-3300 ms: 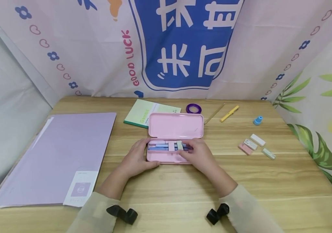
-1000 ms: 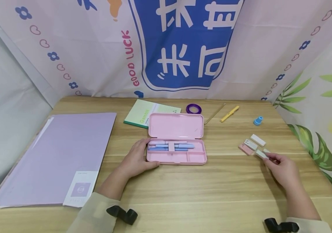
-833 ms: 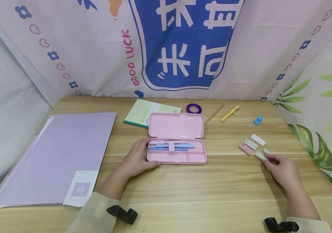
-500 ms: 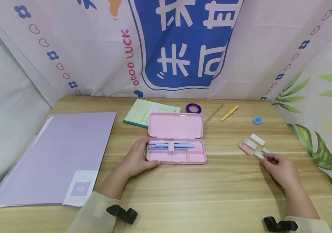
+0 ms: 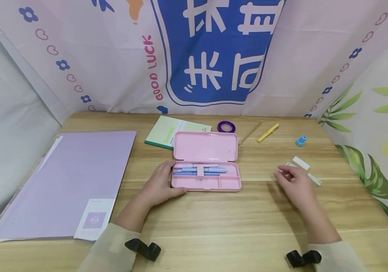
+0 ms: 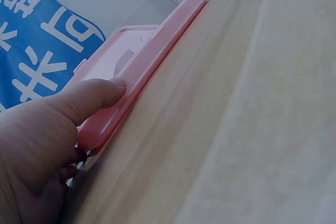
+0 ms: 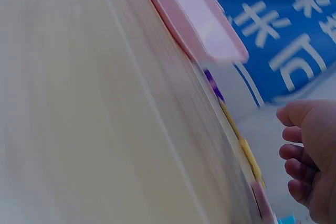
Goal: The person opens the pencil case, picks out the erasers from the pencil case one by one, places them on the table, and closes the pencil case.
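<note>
A pink pencil case (image 5: pixel 230 183) stands with its lid raised in the middle of the table. In it several pens (image 5: pixel 188 170) in pink and blue lie under a pink strap. My left hand (image 5: pixel 159 185) grips the case's left end; in the left wrist view its thumb (image 6: pixel 100 95) lies on the front wall. Over the group of erasers on the right is my right hand (image 5: pixel 297 187), fingers loosely curled and holding nothing. A white eraser (image 5: pixel 301 163) and a pale green eraser (image 5: pixel 314 180) show beside it; the hand hides others.
A lilac folder (image 5: pixel 78 173) covers the table's left side. Behind the case lie a green notebook (image 5: pixel 161 130), a purple tape roll (image 5: pixel 226 126), a pencil (image 5: pixel 251 133) and a yellow pen (image 5: pixel 268 133). A small blue cone-shaped piece (image 5: pixel 301 141) stands at the right.
My right hand carried a pale green eraser from the case to the other erasers, let it go, and has moved back left and slightly up. The left hand has stayed on the case.
</note>
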`<state>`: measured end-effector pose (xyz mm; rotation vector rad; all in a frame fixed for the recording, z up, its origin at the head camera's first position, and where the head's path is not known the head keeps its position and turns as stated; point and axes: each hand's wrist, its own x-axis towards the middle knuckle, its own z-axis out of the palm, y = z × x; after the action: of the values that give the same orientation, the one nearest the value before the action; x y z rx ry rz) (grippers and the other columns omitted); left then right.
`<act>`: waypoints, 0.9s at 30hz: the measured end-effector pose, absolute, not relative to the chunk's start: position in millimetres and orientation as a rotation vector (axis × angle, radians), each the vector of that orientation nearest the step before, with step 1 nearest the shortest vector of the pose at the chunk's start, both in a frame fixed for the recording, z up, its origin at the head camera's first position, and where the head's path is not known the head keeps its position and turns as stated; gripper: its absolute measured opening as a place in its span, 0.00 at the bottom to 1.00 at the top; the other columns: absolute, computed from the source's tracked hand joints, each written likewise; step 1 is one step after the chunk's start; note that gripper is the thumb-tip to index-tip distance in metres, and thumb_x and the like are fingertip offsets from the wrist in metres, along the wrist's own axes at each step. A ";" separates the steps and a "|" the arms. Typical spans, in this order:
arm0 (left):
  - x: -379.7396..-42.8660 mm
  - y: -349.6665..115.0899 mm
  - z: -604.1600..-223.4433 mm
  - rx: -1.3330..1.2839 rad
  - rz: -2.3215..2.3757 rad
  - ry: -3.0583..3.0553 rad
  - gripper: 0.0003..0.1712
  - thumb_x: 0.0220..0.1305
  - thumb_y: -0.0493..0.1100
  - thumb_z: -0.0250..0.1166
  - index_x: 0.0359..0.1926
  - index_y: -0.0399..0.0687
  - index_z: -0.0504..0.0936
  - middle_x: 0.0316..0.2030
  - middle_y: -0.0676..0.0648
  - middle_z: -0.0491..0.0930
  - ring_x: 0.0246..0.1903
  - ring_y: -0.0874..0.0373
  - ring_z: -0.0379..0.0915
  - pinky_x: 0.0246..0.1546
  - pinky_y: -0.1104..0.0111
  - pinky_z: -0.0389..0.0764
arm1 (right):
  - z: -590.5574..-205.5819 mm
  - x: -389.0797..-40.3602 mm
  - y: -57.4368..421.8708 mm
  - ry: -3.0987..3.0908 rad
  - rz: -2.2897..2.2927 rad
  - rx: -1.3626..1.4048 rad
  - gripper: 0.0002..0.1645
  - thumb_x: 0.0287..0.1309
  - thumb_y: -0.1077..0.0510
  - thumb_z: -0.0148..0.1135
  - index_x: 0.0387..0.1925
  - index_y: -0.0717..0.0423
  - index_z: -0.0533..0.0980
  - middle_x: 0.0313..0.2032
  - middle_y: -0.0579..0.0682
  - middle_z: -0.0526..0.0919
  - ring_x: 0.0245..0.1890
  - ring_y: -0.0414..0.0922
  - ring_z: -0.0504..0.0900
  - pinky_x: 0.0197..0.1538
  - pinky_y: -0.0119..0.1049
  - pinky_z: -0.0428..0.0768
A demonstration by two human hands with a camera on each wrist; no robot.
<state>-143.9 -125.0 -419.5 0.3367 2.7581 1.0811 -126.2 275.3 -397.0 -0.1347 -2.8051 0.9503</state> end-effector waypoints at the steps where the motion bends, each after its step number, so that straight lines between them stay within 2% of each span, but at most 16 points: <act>1: -144.0 -124.9 -419.7 0.337 1.082 2.757 0.57 0.50 0.58 0.75 0.73 0.44 0.56 0.72 0.36 0.57 0.73 0.40 0.51 0.71 0.45 0.58 | -396.6 -128.4 266.6 -2.799 0.968 -0.096 0.24 0.65 0.47 0.61 0.53 0.62 0.79 0.43 0.59 0.83 0.39 0.42 0.76 0.40 0.27 0.74; 5: -144.2 -124.7 -420.1 0.340 1.086 2.755 0.57 0.50 0.58 0.75 0.73 0.45 0.56 0.72 0.37 0.57 0.73 0.41 0.52 0.72 0.46 0.59 | -395.3 -136.5 230.7 -2.807 1.003 0.031 0.23 0.64 0.50 0.62 0.53 0.62 0.79 0.45 0.60 0.83 0.45 0.52 0.78 0.47 0.42 0.76; 9: -143.7 -124.5 -419.3 0.342 1.087 2.756 0.57 0.50 0.58 0.75 0.73 0.44 0.56 0.72 0.37 0.58 0.72 0.41 0.52 0.71 0.46 0.59 | -394.9 -143.3 195.3 -2.823 1.064 0.146 0.21 0.62 0.52 0.64 0.52 0.60 0.80 0.44 0.58 0.83 0.45 0.52 0.79 0.50 0.48 0.77; 20: -144.5 -123.9 -421.3 0.358 1.106 2.762 0.55 0.49 0.58 0.76 0.72 0.47 0.58 0.71 0.38 0.60 0.71 0.41 0.54 0.70 0.46 0.61 | -397.4 -150.5 125.9 -2.867 1.127 0.346 0.20 0.56 0.51 0.69 0.48 0.57 0.82 0.39 0.51 0.83 0.41 0.47 0.78 0.48 0.44 0.78; 27: -144.1 -125.6 -420.4 0.365 1.090 2.774 0.55 0.49 0.58 0.76 0.72 0.45 0.58 0.70 0.37 0.61 0.71 0.41 0.55 0.70 0.45 0.61 | -400.2 -152.4 101.0 -2.957 1.055 0.333 0.25 0.53 0.44 0.71 0.48 0.54 0.82 0.45 0.52 0.85 0.45 0.47 0.80 0.52 0.45 0.80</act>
<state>-144.1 -125.6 -420.4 0.3650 2.7738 1.0896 -152.4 101.0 -400.2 0.3332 -2.9572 1.0545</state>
